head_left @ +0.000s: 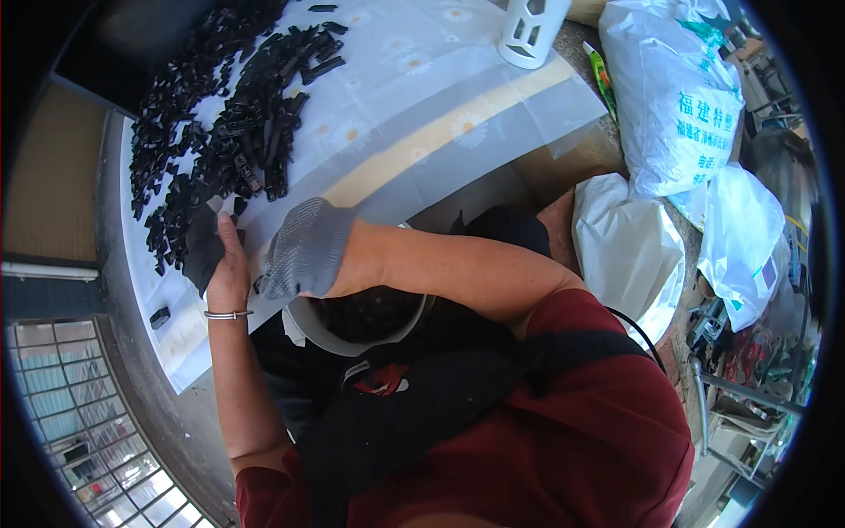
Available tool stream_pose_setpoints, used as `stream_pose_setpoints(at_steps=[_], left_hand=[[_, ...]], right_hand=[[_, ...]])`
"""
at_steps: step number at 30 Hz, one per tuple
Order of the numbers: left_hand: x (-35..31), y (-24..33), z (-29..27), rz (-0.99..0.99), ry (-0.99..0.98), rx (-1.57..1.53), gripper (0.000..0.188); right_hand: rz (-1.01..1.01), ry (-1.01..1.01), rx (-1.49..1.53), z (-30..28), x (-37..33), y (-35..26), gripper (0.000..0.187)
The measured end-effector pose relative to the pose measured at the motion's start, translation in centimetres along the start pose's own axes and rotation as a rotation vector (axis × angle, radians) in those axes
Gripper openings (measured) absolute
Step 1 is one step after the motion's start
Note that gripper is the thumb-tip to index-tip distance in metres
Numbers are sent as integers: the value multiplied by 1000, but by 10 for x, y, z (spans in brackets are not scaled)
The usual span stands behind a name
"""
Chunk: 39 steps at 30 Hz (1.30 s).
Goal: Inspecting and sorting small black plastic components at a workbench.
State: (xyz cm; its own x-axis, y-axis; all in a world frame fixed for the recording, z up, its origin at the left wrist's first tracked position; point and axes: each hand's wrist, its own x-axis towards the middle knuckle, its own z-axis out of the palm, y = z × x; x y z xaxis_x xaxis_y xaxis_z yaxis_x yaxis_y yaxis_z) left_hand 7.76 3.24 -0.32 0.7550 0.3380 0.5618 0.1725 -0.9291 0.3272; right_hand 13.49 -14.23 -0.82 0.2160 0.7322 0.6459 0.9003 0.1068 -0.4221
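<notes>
Sorting black plastic parts [238, 132] at the tabletop [422, 132] edge.
I note my left hand [227, 268], fingers closed on a dark flat piece [204, 246]; my gloved right hand [304, 248] hovers above a bucket [352, 339], grip indeterminable.

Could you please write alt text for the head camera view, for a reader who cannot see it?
Seen from above, a person's bare left hand grips a flat dark piece at the edge of a pile of small black plastic parts on a daisy-print tablecloth. The right hand, in a grey knit glove, hovers over a grey bucket holding more black parts. White plastic sacks stand to the right.
</notes>
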Motion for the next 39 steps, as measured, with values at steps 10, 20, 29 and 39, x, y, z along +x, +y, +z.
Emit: stream_pose_setpoints(at_steps=[10,20,29,39], left_hand=[[3,8,-26,11,92,-18,26],[-7,-14,-5,199,-117,187,24],[-18,-19,-8,415,-168,237,21],[-21,-24,-11,394,-103,100,21]], right_hand=[[12,-205,-58,-5,8,-7,13],[60,-88,-92,-19,10,-2,17],[272,-157,-498,-22,33,33,19],[118,-284,-281,-23,29,11,16]])
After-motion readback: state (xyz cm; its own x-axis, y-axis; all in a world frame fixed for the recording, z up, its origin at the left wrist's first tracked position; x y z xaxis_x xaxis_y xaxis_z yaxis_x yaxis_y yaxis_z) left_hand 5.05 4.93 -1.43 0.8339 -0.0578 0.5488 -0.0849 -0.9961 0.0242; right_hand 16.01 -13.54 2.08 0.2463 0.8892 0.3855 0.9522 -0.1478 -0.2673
